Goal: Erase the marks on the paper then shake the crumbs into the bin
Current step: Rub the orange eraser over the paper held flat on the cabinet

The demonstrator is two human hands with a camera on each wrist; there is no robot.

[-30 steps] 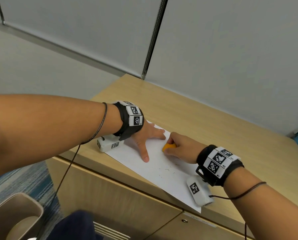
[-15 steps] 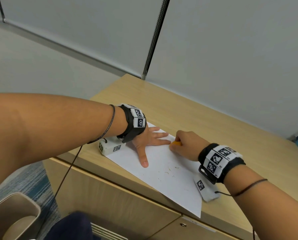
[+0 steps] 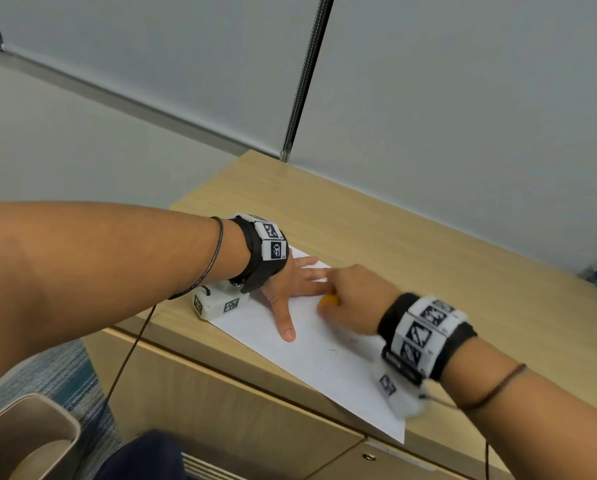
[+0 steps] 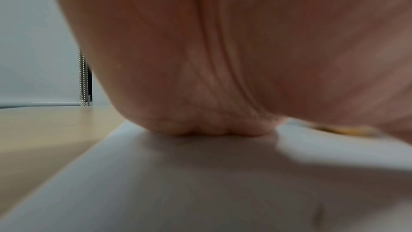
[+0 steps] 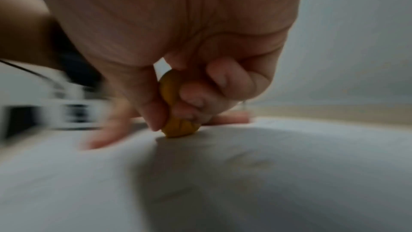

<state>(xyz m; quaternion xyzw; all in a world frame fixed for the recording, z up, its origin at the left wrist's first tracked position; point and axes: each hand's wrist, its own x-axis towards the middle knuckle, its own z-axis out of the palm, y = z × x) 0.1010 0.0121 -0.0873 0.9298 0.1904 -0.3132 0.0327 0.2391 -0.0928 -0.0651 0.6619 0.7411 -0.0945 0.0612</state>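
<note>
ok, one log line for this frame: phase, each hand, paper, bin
phase: erasing | left hand: flat on paper | right hand: pinches orange eraser, tip on paper | bin: on floor, unused

The head camera looks down from high up at the paper [image 3: 311,355] on the wooden top [image 3: 411,244]. The left wrist camera sits very low on the paper [image 4: 200,183], right behind the left hand [image 4: 223,50]. The right wrist camera is low too, close behind the right hand [image 5: 189,41]. All three see the paper and the orange eraser [image 5: 176,110].
</note>
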